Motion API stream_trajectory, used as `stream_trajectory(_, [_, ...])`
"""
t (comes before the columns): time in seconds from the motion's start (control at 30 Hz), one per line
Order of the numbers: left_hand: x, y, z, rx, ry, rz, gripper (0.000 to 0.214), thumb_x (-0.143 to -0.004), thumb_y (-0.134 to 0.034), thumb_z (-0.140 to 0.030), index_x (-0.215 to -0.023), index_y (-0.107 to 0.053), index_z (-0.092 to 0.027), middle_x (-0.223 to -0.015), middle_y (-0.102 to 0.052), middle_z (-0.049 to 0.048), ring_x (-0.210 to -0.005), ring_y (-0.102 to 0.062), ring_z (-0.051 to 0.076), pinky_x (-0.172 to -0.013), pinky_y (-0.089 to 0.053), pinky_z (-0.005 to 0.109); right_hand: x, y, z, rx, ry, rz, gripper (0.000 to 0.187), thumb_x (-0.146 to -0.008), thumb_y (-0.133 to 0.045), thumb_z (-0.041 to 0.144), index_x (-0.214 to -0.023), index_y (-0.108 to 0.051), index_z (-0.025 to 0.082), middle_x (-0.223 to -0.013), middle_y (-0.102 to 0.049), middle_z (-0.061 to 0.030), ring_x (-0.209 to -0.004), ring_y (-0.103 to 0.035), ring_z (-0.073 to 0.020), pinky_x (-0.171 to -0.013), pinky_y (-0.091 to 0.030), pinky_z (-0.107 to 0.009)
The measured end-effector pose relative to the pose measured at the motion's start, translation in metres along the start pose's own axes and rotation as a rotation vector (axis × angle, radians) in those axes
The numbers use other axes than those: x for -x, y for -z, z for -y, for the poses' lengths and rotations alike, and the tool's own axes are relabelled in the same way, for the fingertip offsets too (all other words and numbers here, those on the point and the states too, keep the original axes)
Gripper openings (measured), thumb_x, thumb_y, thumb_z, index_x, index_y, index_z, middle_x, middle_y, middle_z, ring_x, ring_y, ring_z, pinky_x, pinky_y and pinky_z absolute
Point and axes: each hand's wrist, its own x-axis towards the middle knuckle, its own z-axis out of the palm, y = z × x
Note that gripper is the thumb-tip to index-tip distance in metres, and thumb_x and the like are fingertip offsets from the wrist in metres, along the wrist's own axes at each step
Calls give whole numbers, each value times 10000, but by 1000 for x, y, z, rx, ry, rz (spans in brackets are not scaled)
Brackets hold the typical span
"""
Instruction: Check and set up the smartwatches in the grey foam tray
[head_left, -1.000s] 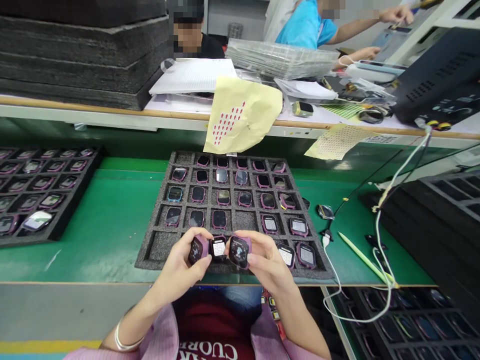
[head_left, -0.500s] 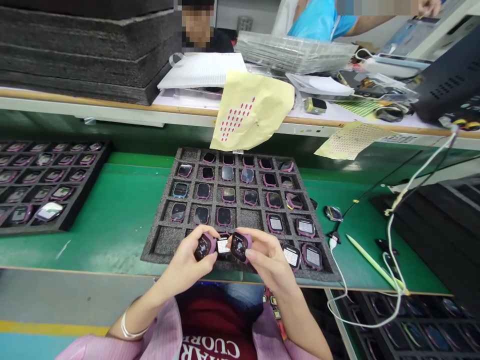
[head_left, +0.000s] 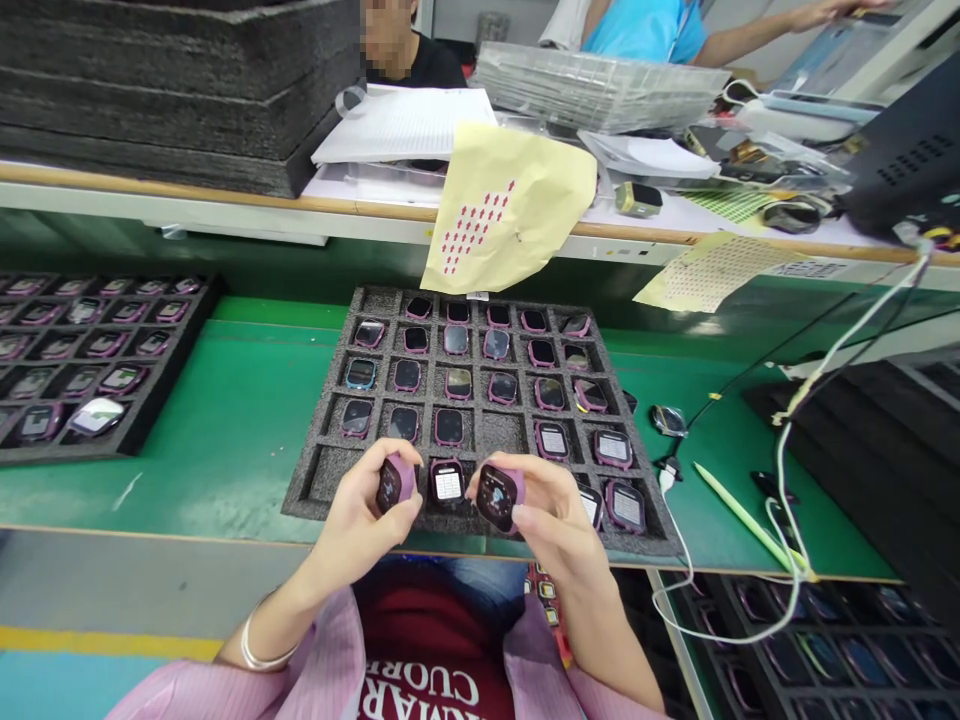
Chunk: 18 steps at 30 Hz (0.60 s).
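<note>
My left hand (head_left: 367, 515) grips a purple smartwatch (head_left: 395, 482) between thumb and fingers, its dark screen tilted to the left. In my right hand (head_left: 559, 510) is another purple smartwatch (head_left: 498, 497), its lit screen showing a small blue figure. Both are held over the front of a black foam tray (head_left: 330, 440) divided into compartments. Between the two hands, a watch with a white lit screen (head_left: 448, 484) lies in the front row. Most other compartments hold watch bodies, mostly purple, and one blue watch (head_left: 361, 374) sits at the left.
A second filled foam tray (head_left: 142, 420) is on the green bench at left. To the right lie a light green pen (head_left: 742, 518), a white cable (head_left: 679, 540) and a small wrapped watch (head_left: 667, 420). Yellow paper (head_left: 517, 220) hangs from the shelf, where a person sits behind.
My hands have moved apart, each still holding its watch. The white-screened watch between them now shows more fully. The view has shifted slightly.
</note>
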Motion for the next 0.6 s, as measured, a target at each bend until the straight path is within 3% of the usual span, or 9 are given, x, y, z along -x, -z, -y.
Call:
stream_trajectory(0.13, [0,-2,1,-17,34,-2,208,-786,-582,-181,-951,-457,-194,-593,-441,-81,-408,-355,43,-390,-279,162,-2,-2,-1,11,-26,25,364,-688,-800,292,-1034,-711,221,-944,-730,-92,-900,-671,-285,-827,-507,-431])
stream_trajectory(0.23, [-4,-3,3,-9,70,27,326,-817,-579,-200,-1114,-446,-190,-638,-493,-63,-436,-426,53,-421,-362,164,-6,-3,0,11,-61,46,382,-734,-769,285,-1099,-680,216,-996,-721,-105,-948,-665,-286,-877,-494,-447])
stream_trajectory(0.37, [-8,-2,9,142,35,113,519,-818,-590,-210,-1291,-378,-176,-796,-570,9,-635,-572,121,-550,-506,226,-6,-1,0,-30,-144,56,444,-837,-680,261,-1267,-575,225,-1146,-675,-120,-1080,-624,-265,-977,-438,-461])
stream_trajectory(0.47, [-9,2,15,206,34,132,496,-850,-546,-224,-1321,-397,-180,-968,-590,70,-816,-613,183,-659,-553,298,-4,2,-3,-97,-175,40,472,-867,-643,262,-1323,-524,224,-1194,-653,-128,-1120,-605,-261,-1005,-413,-483])
stream_trajectory(0.6, [-7,5,18,237,46,152,463,-878,-492,-193,-1335,-417,-196,-1096,-587,91,-896,-617,206,-740,-555,342,-2,2,-8,-100,-163,2,481,-850,-654,271,-1314,-537,229,-1176,-665,-125,-1074,-632,-272,-972,-445,-493])
